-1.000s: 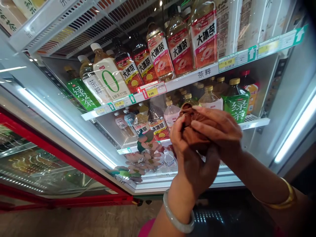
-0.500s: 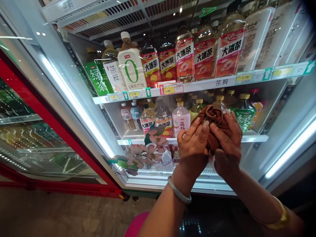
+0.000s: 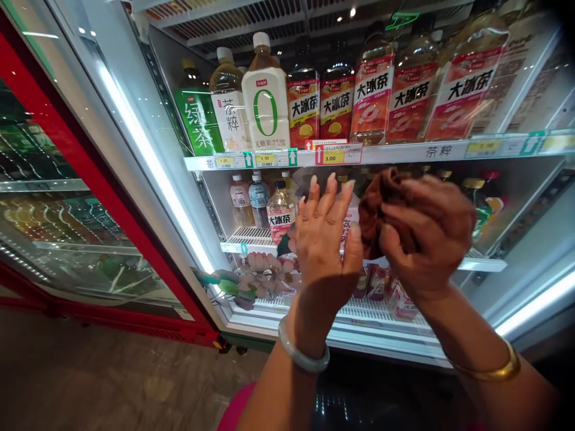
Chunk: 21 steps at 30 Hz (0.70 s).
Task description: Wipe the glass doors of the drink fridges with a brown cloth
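In right hand (image 3: 426, 239): bunched brown cloth (image 3: 381, 203); left hand (image 3: 323, 245) just beside.

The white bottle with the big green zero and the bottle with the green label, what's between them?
In the head view, one bottle with a white label stands between the white bottle with the green zero and the green-labelled bottle.

cloth (image 3: 381, 203) in right hand (image 3: 426, 239), left hand (image 3: 321, 245) just beside, bottles (image 3: 265, 102) on shelf (image 3: 404, 154) behind.

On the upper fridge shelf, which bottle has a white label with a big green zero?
The white-capped bottle, third from the left on the upper shelf. Its neighbours differ: a white label with dark characters to its left, red iced-tea labels to its right.
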Tool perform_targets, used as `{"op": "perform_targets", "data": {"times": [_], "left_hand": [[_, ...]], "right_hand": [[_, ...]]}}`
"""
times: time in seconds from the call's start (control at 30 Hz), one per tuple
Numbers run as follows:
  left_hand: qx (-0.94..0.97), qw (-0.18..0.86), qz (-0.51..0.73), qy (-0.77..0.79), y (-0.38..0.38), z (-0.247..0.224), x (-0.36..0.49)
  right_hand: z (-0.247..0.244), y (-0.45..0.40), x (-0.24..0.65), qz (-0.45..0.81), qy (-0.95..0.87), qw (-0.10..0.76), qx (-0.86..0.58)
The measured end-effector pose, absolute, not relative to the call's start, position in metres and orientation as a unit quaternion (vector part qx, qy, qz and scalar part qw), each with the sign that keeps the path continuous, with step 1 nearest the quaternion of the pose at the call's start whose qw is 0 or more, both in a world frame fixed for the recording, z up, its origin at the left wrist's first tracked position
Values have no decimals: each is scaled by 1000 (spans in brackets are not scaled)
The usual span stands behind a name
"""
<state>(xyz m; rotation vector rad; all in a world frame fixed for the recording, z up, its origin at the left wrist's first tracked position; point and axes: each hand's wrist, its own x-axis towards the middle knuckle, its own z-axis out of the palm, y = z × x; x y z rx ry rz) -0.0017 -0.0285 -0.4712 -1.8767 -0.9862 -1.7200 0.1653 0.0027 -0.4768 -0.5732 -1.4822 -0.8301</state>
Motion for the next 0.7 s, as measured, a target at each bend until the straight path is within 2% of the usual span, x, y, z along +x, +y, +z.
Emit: {"op": "perform_targets", "data": {"times": [0.13,0.23,0.37,0.43,0.53,0.6,0.7], "left_hand": [[-686,215,-613,-327,-22,-479,8],[-687,199,-617,-329,-18,-482,10],[-679,195,-629,-325,-13,-485,9],[-690,211,-604,-340,-10,-487,8],[-712,233,-546,-375,-5,-491,6],[-716,247,-528,-384,-3,-493,5],[-717,234,-531,-387,-2,-493,4]], "right_hand": [[-511,7,148,-383,-709,565,-177],[-488,12,145,-410,-734,524,-139],[-448,12,160,-415,-706,550,-164],[-458,9,168,-400,-680,579,-207],[-499,5,168,-377,-658,611,-228],[-515,4,161,-378,-681,596,-197],[-496,8,157,-411,-721,537,-153]]}}
